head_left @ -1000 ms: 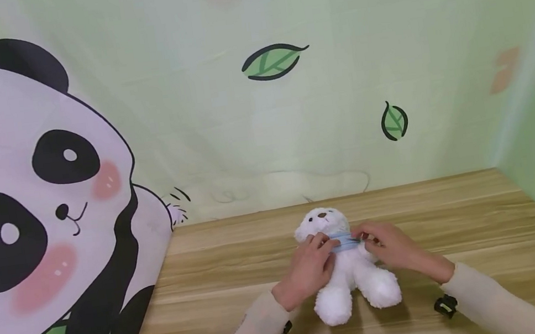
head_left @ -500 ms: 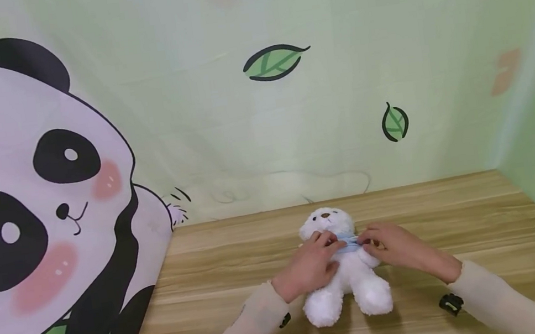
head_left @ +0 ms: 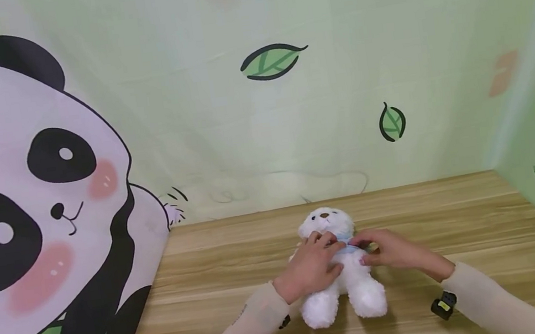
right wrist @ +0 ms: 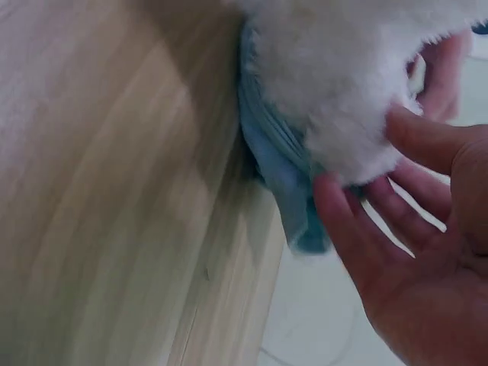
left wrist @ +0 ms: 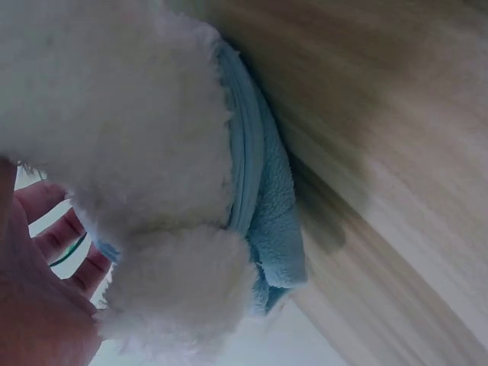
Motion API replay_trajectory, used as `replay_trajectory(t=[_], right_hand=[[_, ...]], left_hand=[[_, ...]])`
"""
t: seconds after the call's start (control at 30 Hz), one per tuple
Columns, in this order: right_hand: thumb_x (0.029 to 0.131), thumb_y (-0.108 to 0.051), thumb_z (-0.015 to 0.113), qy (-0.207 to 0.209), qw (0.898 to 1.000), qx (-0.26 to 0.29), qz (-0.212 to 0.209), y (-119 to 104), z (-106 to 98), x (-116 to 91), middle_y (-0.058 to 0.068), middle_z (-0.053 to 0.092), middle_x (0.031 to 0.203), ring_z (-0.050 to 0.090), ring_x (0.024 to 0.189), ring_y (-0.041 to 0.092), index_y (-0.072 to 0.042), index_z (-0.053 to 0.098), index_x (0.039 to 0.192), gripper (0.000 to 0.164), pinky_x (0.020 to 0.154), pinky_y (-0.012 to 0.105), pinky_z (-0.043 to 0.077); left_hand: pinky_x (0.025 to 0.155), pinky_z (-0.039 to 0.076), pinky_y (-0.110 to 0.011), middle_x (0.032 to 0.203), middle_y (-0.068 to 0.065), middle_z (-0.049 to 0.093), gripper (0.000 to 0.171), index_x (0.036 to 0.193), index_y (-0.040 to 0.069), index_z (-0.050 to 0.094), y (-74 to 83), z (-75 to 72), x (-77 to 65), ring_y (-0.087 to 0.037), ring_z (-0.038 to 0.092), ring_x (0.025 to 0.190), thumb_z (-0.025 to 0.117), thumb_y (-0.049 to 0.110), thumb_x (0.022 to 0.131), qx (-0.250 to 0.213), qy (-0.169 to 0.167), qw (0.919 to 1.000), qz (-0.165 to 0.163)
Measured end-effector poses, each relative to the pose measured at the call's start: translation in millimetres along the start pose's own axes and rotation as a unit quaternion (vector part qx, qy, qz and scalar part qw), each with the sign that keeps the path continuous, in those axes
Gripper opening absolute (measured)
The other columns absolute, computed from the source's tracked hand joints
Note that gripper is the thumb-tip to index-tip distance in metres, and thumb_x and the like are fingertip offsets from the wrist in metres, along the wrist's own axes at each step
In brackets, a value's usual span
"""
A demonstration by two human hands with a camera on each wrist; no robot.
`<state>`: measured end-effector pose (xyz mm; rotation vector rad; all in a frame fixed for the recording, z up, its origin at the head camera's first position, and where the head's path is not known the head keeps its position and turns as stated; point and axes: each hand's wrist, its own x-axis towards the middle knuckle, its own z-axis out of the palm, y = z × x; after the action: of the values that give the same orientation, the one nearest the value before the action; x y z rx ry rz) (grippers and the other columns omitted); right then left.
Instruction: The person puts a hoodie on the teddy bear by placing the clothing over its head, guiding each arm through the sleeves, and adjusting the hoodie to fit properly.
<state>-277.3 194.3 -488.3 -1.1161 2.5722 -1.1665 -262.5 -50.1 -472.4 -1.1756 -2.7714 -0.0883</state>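
A white plush teddy bear (head_left: 368, 296) lies on its back on the wooden table, its head toward the wall. Light blue cloth like a scarf (left wrist: 274, 229) wraps its neck, and a loose flap hangs at its back in both wrist views. My left hand (head_left: 310, 266) holds the bear's chest with bent fingers, the tips over the cloth. On the other side, my right hand (head_left: 400, 250) touches the bear with spread, nearly straight fingers. In the right wrist view its thumb (right wrist: 427, 141) rests on the fur, and the index fingertip meets the cloth's edge.
The wooden table (head_left: 220, 267) runs back to a pale green wall cloth (head_left: 191, 115) printed with leaves and a large panda (head_left: 68, 214). Small black devices sit under both wrists, the right one (head_left: 443, 306) plainer to see.
My right fingers have moved off the pinched cloth edge and spread lower along the bear's side. The bear's legs have shifted left. My left hand stays on the chest.
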Motion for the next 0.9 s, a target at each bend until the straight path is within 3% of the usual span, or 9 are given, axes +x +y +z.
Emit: replay_trajectory(t=[0.2, 0.33, 0.43, 0.53, 0.7, 0.9], right_hand=[[0.086, -0.018, 0.075, 0.050, 0.993, -0.110, 0.018, -3, 16, 8, -0.004, 0.063, 0.089, 0.056, 0.079, 0.007, -0.012, 0.063, 0.097, 0.017, 0.069, 0.024, 0.048], [0.087, -0.017, 0.072, 0.069, 0.986, -0.149, 0.024, -7, 24, 13, -0.009, 0.053, 0.077, 0.046, 0.069, 0.002, -0.016, 0.057, 0.086, 0.015, 0.062, 0.020, 0.041], [0.089, -0.016, 0.071, 0.090, 0.979, -0.183, 0.013, -8, 28, 15, -0.010, 0.048, 0.072, 0.041, 0.065, 0.001, -0.017, 0.054, 0.083, 0.018, 0.059, 0.018, 0.037], [0.089, -0.015, 0.069, 0.103, 0.979, -0.177, -0.009, -6, 28, 13, -0.010, 0.051, 0.075, 0.045, 0.068, 0.002, -0.015, 0.057, 0.088, 0.012, 0.061, 0.019, 0.039], [0.085, -0.014, 0.070, 0.059, 0.991, -0.123, -0.013, -2, 21, 9, -0.006, 0.060, 0.090, 0.055, 0.082, 0.008, -0.013, 0.060, 0.100, 0.018, 0.072, 0.026, 0.047], [0.087, -0.018, 0.072, 0.013, 0.985, -0.169, -0.013, -6, 17, 13, -0.008, 0.053, 0.083, 0.048, 0.076, 0.006, -0.016, 0.055, 0.096, 0.019, 0.067, 0.023, 0.040]], left_hand=[[0.090, 0.046, -0.036, 0.127, 0.003, 0.052, 0.038, 0.135, 0.023, 0.056, 0.0, 7.0, -2.5, -0.018, 0.045, 0.109, 0.054, 0.033, 0.099, -0.007, 0.019, 0.9997, 0.010], [0.089, 0.046, -0.034, 0.126, 0.002, 0.052, 0.038, 0.135, 0.022, 0.056, -0.6, 11.8, -3.5, -0.019, 0.047, 0.109, 0.054, 0.032, 0.099, 0.006, 0.043, 0.9989, 0.019], [0.087, 0.045, -0.033, 0.125, 0.002, 0.053, 0.037, 0.134, 0.022, 0.057, -2.0, 14.1, -3.6, -0.019, 0.047, 0.106, 0.055, 0.031, 0.098, 0.009, 0.060, 0.9980, 0.019], [0.087, 0.045, -0.032, 0.125, 0.001, 0.053, 0.037, 0.134, 0.022, 0.057, -3.3, 13.5, -3.5, -0.020, 0.047, 0.106, 0.054, 0.031, 0.099, -0.002, 0.059, 0.9982, 0.012], [0.089, 0.045, -0.033, 0.127, 0.000, 0.051, 0.038, 0.136, 0.022, 0.054, -4.2, 15.6, -4.1, -0.020, 0.046, 0.109, 0.052, 0.034, 0.100, -0.025, 0.039, 0.9989, -0.002], [0.089, 0.044, -0.036, 0.129, 0.002, 0.049, 0.040, 0.140, 0.026, 0.051, -2.4, 18.0, -4.4, -0.019, 0.044, 0.113, 0.048, 0.035, 0.101, -0.024, 0.026, 0.9993, -0.010]])
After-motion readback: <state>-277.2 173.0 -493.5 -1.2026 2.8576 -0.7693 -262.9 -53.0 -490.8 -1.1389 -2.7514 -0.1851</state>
